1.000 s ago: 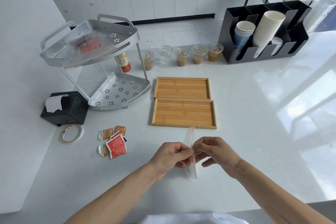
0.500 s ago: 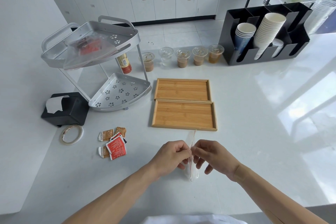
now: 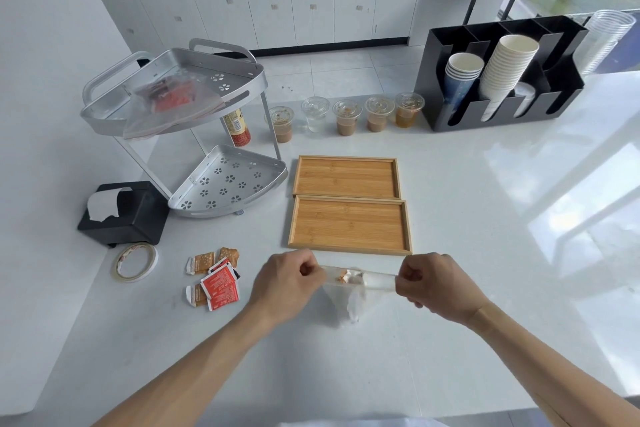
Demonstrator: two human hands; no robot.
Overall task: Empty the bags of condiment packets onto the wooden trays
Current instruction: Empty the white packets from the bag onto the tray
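A clear plastic bag point(image 3: 349, 298) hangs stretched between my left hand point(image 3: 285, 282) and my right hand point(image 3: 433, 282), each pinching one end of its top edge. A small orange-and-white packet shows inside near the top. Two bare wooden trays lie just beyond my hands: the near tray point(image 3: 349, 225) and the far tray point(image 3: 346, 177). Loose red and brown condiment packets point(image 3: 214, 279) lie on the counter to the left. Another clear bag with red packets point(image 3: 166, 104) rests on the top shelf of the metal rack.
A two-tier metal corner rack point(image 3: 221, 184) stands at left, with a black tissue box point(image 3: 124, 215) and a tape roll point(image 3: 135, 262) near it. Several lidded drink cups point(image 3: 346, 118) line the back. A black cup organiser point(image 3: 502, 80) sits at the right rear.
My hands have pulled apart sideways, and the bag, earlier held narrow and upright between them, is now stretched wide.
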